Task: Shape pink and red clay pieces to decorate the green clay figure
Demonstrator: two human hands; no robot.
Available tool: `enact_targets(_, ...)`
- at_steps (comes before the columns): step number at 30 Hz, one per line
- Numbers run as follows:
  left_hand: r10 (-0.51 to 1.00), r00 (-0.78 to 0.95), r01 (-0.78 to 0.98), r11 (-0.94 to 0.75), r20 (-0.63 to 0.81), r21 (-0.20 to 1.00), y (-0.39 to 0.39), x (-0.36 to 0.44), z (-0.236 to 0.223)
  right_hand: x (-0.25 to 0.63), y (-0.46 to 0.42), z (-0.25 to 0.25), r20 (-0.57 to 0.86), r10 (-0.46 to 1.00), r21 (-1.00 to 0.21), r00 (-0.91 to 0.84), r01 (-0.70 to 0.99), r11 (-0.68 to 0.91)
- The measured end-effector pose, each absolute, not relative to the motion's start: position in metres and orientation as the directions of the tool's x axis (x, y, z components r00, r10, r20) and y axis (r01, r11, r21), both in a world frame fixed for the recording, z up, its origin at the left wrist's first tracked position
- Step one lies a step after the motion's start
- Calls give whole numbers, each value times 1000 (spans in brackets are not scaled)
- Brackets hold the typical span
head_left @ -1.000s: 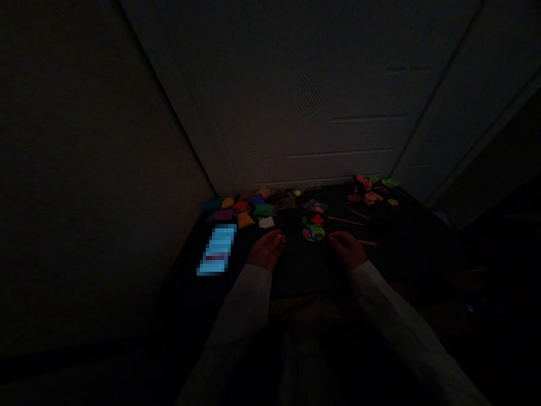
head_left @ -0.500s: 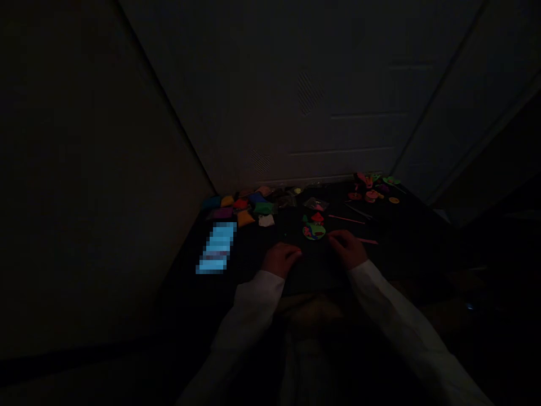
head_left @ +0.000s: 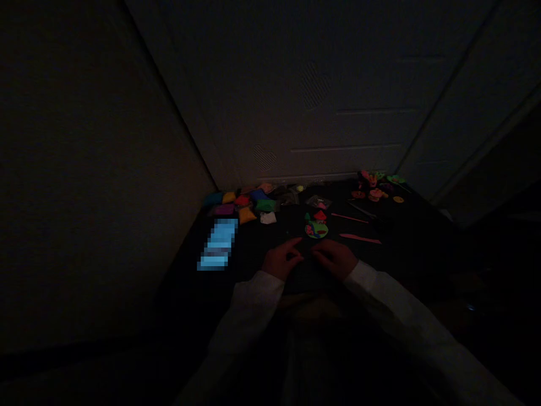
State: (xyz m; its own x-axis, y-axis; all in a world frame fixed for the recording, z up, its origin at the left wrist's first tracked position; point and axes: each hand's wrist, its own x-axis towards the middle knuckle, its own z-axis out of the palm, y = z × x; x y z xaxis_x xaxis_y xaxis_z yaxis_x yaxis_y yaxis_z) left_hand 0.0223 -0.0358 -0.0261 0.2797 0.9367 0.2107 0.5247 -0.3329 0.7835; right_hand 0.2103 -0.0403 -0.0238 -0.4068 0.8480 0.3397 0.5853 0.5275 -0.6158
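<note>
Dim light hides fine detail. My left hand [head_left: 282,258] is low over the dark table [head_left: 253,248], its thumb and forefinger apart with nothing visible between them. Close to its right, my right hand [head_left: 336,259] has its fingers drawn together; anything tiny in them cannot be made out. Just beyond both hands lies a round green clay piece [head_left: 323,234] with a small red-roofed house [head_left: 320,218] at its back and blue and red bits on it. A flat pink modelling tool [head_left: 360,238] lies to the right, beyond my right hand.
A lit phone [head_left: 218,243] lies at the left. Several coloured clay packets [head_left: 247,215] fill the back left. A thin pink stick [head_left: 350,217] and a pair of scissors [head_left: 362,210] lie right of centre. Small clay figures [head_left: 375,194] stand back right, before a white panel [head_left: 262,113].
My right hand has moved left, away from the green piece and the pink tool, to beside my left hand. My left thumb and forefinger have parted. The view has shifted slightly.
</note>
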Motion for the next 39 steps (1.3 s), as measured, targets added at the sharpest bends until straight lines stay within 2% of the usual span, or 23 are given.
enact_targets(6, 940, 239, 626, -340, 242, 702, -36, 22, -25, 208, -41, -21, 358, 841, -612, -405, 579, 539)
enact_targets(11, 889, 367, 638, -455, 274, 621, -34, 22, -29, 210, -40, -23, 374, 843, -611, -387, 581, 538)
enact_targets(17, 827, 468, 578, -552, 311, 601, -35, 17, -31, 210, -39, -24, 374, 833, -597, -407, 582, 553)
enact_targets(19, 829, 456, 574, -553, 325, 604, -37, 14, -30, 209, -40, -23, 367, 811, -551, -455, 596, 584)
enact_targets(22, 841, 412, 580, -539, 350, 611, -39, 7, -27, 204, -42, -22, 333, 768, -384, -548, 665, 641)
enact_targets(25, 870, 308, 612, -491, 385, 620, -39, -1, -25, 198, -45, -18, 271, 753, -222, -600, 722, 655)
enact_targets(27, 890, 212, 641, -438, 404, 631, -38, -6, -24, 196, -49, -14, 235, 743, -163, -627, 728, 666)
enact_targets(31, 905, 78, 665, -360, 418, 655, -35, -10, -24, 197, -62, -5, 180, 708, -131, -682, 697, 705)
enact_targets(39, 909, 49, 673, -336, 413, 659, -35, -6, -25, 186, -62, -6, 147, 745, -91, -651, 741, 666)
